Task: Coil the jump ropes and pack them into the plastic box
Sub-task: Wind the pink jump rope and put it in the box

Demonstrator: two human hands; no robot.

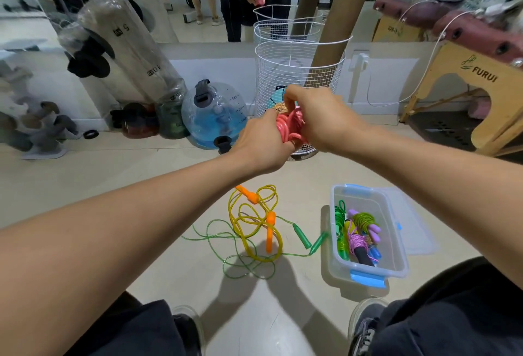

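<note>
A pink jump rope (289,127) is bunched into tight coils between both hands, held up in front of me. My left hand (259,142) grips the coil from below and the left. My right hand (317,114) pinches the rope at the top right of the bundle. On the floor lie a yellow rope with orange handles (256,224) and a thin green rope with green handles (307,241), tangled together. To their right stands the clear plastic box (396,259) with blue latches, holding several coiled ropes (358,231).
The box's clear lid (416,225) lies flat on the floor against its right side. A white wire basket (297,73) with cardboard tubes stands behind my hands. A blue water ball (212,115), bagged gear and a wooden stool (486,87) line the wall. My shoes (365,324) are near the box.
</note>
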